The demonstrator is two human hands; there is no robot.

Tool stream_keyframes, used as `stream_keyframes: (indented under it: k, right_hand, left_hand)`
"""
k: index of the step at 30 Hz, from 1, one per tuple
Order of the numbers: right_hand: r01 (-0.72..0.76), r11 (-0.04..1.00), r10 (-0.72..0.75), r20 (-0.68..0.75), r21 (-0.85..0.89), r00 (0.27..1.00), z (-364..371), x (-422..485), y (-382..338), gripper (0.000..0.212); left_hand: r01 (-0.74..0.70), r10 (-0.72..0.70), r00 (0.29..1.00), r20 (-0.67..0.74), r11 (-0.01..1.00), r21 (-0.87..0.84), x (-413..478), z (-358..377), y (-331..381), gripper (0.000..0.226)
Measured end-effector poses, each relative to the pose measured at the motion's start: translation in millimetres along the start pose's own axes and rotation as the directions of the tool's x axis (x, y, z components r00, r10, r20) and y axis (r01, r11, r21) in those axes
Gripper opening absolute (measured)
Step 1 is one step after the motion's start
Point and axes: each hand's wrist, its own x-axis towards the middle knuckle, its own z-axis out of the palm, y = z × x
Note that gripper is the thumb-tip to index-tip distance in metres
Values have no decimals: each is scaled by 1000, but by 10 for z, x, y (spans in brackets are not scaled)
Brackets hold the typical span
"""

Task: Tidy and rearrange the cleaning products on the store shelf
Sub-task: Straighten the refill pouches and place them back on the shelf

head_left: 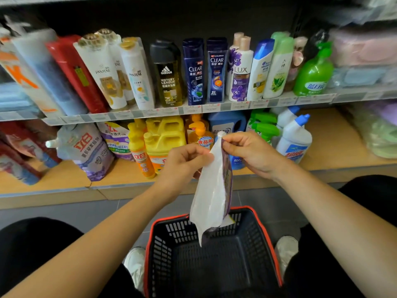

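A person's left hand (184, 160) and right hand (249, 151) each pinch the top edge of a refill pouch (211, 196), which hangs edge-on above a black shopping basket (266, 250) and in front of the lower shelf (335, 145). Both grips are clamped on the pouch near its white cap. The soft, limp film sags and looks slick and fairly heavy; holding by the stiffer top seam seems safest.

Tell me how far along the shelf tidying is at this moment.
Done: the upper-shelf shampoo bottles stand in a row. In hand: both the left hand and right hand hold a refill pouch above the basket. Left: lower-shelf pouches lean untidily.
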Motion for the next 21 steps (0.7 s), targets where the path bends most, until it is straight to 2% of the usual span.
stream_keyframes:
  k: [2, 5, 8, 15, 19, 21]
  right_hand:
    - [31, 999, -31, -1, -16, 1000, 30, -13, -10, 26]
    - [62, 998, -62, 40, -3, 997, 40, -33, -37, 34]
    - [51, 998, -52, 58, 32, 997, -12, -34, -42, 34]
    - [28, 994, -31, 26, 107, 999, -87, 5, -55, 24]
    - [8, 995, -3, -50, 99, 999, -119, 30, -36, 20]
    - [11, 996, -4, -83, 90, 997, -122, 34, -31, 25]
  left_hand:
    - [-55, 57, 997, -43, 997, 45, -23, 19, 4, 10]
    - [-94, 97, 995, -26, 991, 95, -68, 34, 6, 19]
    - [-96, 93, 995, 30, 987, 132, -103, 21, -2, 9]
    - [-89, 36, 980, 195, 959, 269, -224, -55, 42, 41]
    - [-129, 16, 960, 278, 912, 390, -319, -112, 51, 76]
    - [-163, 16, 941, 338, 896, 412, -375, -113, 52, 89]
